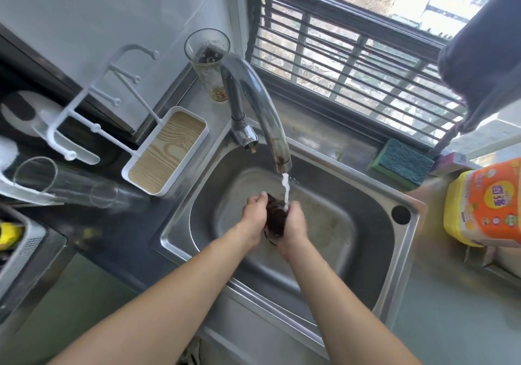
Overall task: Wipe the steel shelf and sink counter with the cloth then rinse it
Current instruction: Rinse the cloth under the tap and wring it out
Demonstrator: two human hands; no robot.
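A dark, bunched cloth (pixel 275 218) sits squeezed between my two hands over the steel sink (pixel 406 254). My left hand (pixel 255 216) grips its left side and my right hand (pixel 294 223) grips its right side. Water (pixel 286 190) runs from the curved steel faucet (pixel 259 105) straight onto the cloth's top. Most of the cloth is hidden between my palms. The sink counter (pixel 324 136) runs along the window behind the basin.
A tall glass (pixel 210 65) stands behind the faucet. A white tray with a wood-grain base (pixel 166 150) and a white rack (pixel 93 105) sit left. A green sponge (pixel 403 164) and an orange-yellow package (pixel 487 204) are right. A clear cup (pixel 67 184) lies on its side.
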